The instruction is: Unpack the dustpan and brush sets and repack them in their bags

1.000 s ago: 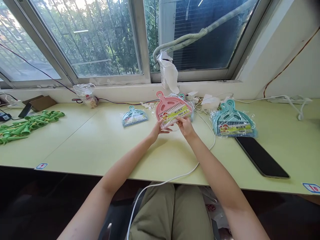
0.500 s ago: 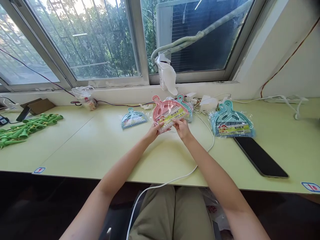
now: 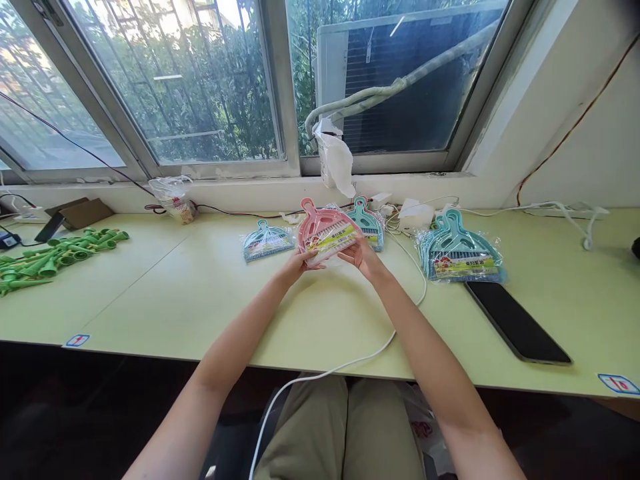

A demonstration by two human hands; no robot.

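Between my two hands is a pink dustpan and brush set [image 3: 323,223] in clear plastic wrap with a yellow label, tilted above the table. My left hand [image 3: 299,262] grips its lower left corner, and my right hand [image 3: 361,257] has closed on its lower right edge. Just behind it, partly covered, lies a teal dustpan set [image 3: 369,219]. A smaller light-blue wrapped set [image 3: 268,241] rests to the left. On the right is a pile of teal wrapped sets [image 3: 461,247].
A black phone [image 3: 517,323] lies at the right, touching the teal pile. A white cable [image 3: 385,347] runs across the table [image 3: 165,300] and over its front edge. Green plastic pieces [image 3: 55,257] and a cardboard box [image 3: 83,215] are at the left. Windows stand behind.
The pink set has shifted slightly left and turned between my hands, uncovering more of the teal set behind it. My view has tilted up a little.
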